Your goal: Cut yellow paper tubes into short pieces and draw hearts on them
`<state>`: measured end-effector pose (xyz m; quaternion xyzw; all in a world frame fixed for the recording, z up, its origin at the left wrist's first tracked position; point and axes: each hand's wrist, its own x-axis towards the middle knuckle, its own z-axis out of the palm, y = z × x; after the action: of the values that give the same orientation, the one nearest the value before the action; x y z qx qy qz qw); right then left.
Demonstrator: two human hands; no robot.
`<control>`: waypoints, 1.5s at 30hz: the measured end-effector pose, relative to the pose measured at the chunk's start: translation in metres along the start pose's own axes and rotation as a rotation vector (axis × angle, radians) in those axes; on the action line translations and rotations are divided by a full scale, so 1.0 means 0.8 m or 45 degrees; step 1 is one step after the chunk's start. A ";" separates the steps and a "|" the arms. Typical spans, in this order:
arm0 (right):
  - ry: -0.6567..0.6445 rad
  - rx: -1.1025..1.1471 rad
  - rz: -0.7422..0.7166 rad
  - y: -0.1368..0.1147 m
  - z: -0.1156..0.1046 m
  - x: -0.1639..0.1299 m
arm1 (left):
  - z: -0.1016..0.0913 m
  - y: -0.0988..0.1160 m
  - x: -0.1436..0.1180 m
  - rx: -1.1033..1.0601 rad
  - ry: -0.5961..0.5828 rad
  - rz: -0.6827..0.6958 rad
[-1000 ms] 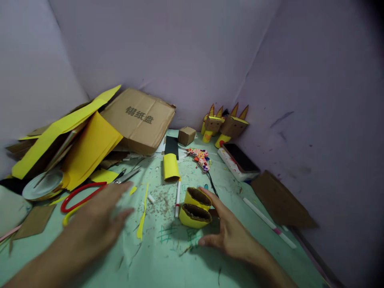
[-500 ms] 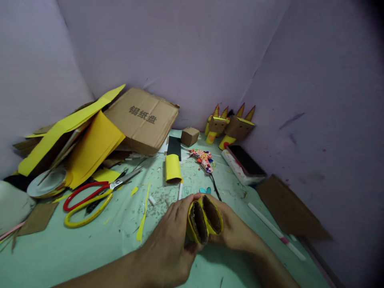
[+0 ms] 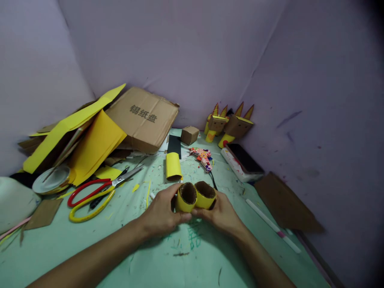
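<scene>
Your left hand (image 3: 161, 211) grips one round yellow-covered cardboard tube (image 3: 185, 206), your right hand (image 3: 224, 212) another yellow-covered cardboard tube (image 3: 204, 203); touching side by side between hands, openings up, toward green worktop's (image 3: 156, 266) near edge.

**Green counter (image 3: 162, 264) full of craft things**

The counter has green scribbles (image 3: 194, 235) near the front. Scissors (image 3: 113, 183) with one red and one yellow handle lie on the left, with a yellow scrap (image 3: 136, 187) near the blades. In the middle lies a short yellow tube (image 3: 173, 166), by a flat black piece (image 3: 174, 146). A little brown block (image 3: 190, 135) and a flowery glue gun (image 3: 201, 156) sit farther back. A white marker (image 3: 270, 223) lies on the right.
</scene>
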<state>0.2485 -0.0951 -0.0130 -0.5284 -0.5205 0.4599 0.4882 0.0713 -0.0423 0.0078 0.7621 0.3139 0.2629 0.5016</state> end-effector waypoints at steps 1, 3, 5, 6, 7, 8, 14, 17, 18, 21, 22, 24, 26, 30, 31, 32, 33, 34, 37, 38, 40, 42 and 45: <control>0.032 -0.017 0.004 -0.002 -0.001 0.000 | -0.004 0.001 0.000 -0.026 0.013 -0.017; 0.177 -0.065 0.036 -0.005 -0.006 0.000 | -0.017 0.004 0.002 -0.006 0.109 -0.064; 0.347 -0.126 0.097 -0.007 -0.013 0.000 | -0.037 0.004 0.006 0.162 0.250 -0.143; 0.406 -0.145 0.126 -0.007 -0.016 0.000 | -0.047 0.002 0.009 0.303 0.307 -0.206; 0.435 -0.146 0.153 -0.007 -0.019 0.000 | -0.057 0.000 0.011 0.467 0.349 -0.291; 0.446 -0.133 0.173 -0.006 -0.021 0.000 | -0.065 -0.003 0.013 0.630 0.369 -0.381; 0.440 0.089 0.147 -0.008 -0.017 -0.009 | -0.071 -0.006 0.004 1.098 0.654 -0.259; 0.332 0.101 0.223 -0.012 -0.004 -0.014 | -0.043 0.006 -0.011 0.638 0.641 -0.065; 0.269 0.085 0.239 -0.014 0.003 -0.015 | -0.031 0.009 -0.016 0.349 0.469 -0.141; 0.063 0.001 0.193 -0.019 0.029 -0.022 | 0.002 0.008 -0.025 -0.538 -0.046 -0.302; 0.015 -0.016 0.165 -0.022 0.037 -0.024 | 0.009 0.005 -0.027 -0.717 -0.112 -0.297; -0.068 -0.032 0.122 -0.028 0.048 -0.028 | 0.013 0.001 -0.029 -0.914 -0.182 -0.270; -0.155 -0.080 0.051 -0.036 0.049 -0.028 | 0.007 -0.001 -0.032 -0.978 -0.217 -0.273; -0.098 -0.512 -0.150 -0.041 0.024 -0.012 | -0.023 0.003 -0.045 -1.043 0.028 -0.449; -0.015 -0.727 -0.172 -0.039 0.017 -0.005 | -0.029 0.003 -0.049 -1.060 0.161 -0.523; 0.029 -0.957 -0.179 -0.036 0.011 0.003 | -0.035 0.002 -0.052 -1.071 0.292 -0.597; 0.016 -1.146 -0.187 -0.032 0.008 0.011 | -0.039 0.001 -0.054 -1.081 0.409 -0.667; -0.060 -1.293 -0.202 -0.029 0.007 0.019 | -0.042 -0.001 -0.056 -1.091 0.500 -0.726; -0.239 -1.560 -0.161 -0.029 0.011 0.038 | -0.042 -0.005 -0.058 -1.106 0.636 -0.818; -0.201 -1.611 -0.089 -0.032 0.012 0.042 | -0.040 -0.005 -0.058 -1.111 0.638 -0.808; -0.003 -1.671 0.099 -0.039 0.006 0.048 | -0.034 -0.003 -0.058 -1.119 0.609 -0.734; 0.198 -1.681 0.248 -0.042 -0.007 0.050 | -0.030 0.001 -0.057 -1.130 0.562 -0.655; 0.297 -1.602 0.381 -0.034 -0.028 0.046 | -0.026 0.004 -0.056 -1.146 0.476 -0.609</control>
<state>0.2690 -0.0594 0.0175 -0.8262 -0.5546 0.0703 0.0700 0.0272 -0.0644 0.0142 0.3194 0.4187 0.3809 0.7600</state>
